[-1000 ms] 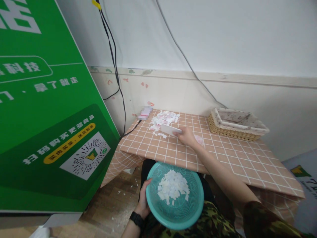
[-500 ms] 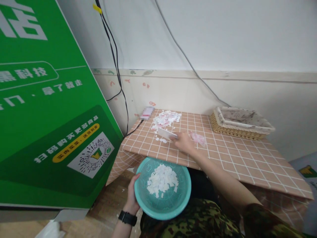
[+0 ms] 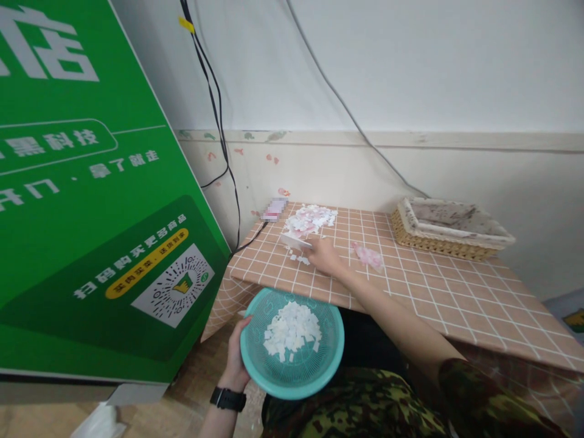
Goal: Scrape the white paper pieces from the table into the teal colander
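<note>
A teal plastic colander [image 3: 336, 359] is gripped at its left rim by my left hand [image 3: 238, 350], just below the table's front edge. Small white paper pieces [image 3: 293, 330] lie heaped inside it. On the table, my right hand [image 3: 325, 255] is closed on a thin, flat white card-like piece [image 3: 295, 241], held low over the cloth. Beyond that card is a larger pile of white and pinkish paper scraps [image 3: 310, 219]. A few loose bits [image 3: 298, 259] lie on the near side of it. Right of my right hand rests a crumpled pink-and-white piece [image 3: 367, 255].
A brown checked tablecloth [image 3: 424, 280] covers the table. At the back right stands a cloth-lined wicker basket [image 3: 449, 246]. A blurred pinkish item [image 3: 275, 209] sits at the back left corner, near black cables [image 3: 223, 146]. A large green cabinet [image 3: 91, 243] borders the left.
My right hand and the white card have shifted slightly left and away from me, toward the pile. The colander in my left hand has moved a little left. The view has shifted slightly.
</note>
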Demonstrator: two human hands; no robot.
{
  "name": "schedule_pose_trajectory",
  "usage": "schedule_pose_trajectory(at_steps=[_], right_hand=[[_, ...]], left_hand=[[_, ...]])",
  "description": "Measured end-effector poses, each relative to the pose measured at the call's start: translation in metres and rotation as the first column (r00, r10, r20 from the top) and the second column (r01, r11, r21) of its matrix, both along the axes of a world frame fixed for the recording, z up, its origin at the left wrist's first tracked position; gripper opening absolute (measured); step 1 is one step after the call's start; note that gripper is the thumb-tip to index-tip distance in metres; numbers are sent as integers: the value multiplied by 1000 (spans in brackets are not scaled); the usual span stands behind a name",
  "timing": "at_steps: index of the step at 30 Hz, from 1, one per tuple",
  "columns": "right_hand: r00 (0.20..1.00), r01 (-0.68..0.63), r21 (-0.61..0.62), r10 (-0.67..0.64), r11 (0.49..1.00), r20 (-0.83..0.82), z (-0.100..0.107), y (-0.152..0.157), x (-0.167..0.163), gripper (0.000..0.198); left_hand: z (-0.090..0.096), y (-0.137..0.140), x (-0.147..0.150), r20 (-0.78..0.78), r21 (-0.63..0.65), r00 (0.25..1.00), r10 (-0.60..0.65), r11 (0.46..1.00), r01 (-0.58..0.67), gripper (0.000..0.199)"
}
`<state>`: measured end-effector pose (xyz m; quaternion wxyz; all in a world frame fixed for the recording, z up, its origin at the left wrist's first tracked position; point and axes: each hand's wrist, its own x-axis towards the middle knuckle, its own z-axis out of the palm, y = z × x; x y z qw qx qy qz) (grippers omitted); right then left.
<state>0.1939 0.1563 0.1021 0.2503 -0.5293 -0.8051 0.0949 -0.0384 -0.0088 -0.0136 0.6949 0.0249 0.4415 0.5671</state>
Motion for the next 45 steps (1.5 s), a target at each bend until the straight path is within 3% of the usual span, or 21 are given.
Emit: schedule_pose_trajectory(at_steps=[7,9,15,22,29,36,40,45], right_hand=[[964,-245,-143,226,959,-139,7,-7,21,15],[953,-271,-167,239,948,-188,5,-14,29,16],[991,-61,-17,58,998,-120,-7,-48,49,22],[981,-184,-32,181,982,-73,-10,-76,48,28],[998,-43,-3,43,999,-43,-19,-73,49,32],[982,-189,-17,188,982,-25,-16,-100,39,31],[959,-255,-66,244,965,-142,-8,-109,33,24],[984,-38,-9,36,999,-177,-7,-83,31,25]], left_hand=[[3,2,-8,-10,11,1000,-9,1000,9,20],[5,1,-8,-20,9,1000,-4,1000,4,21],[18,-1,-1,7,27,1000,5,1000,-5,16],[25,1,3,-40,19,998,44,999,-43,17],[29,0,4,-38,10,999,32,999,-32,15],[22,3,1,-45,3,998,34,999,-34,20],[20,3,0,-17,31,1000,3,1000,-2,24],[19,3,-3,-38,37,999,-4,999,6,24]])
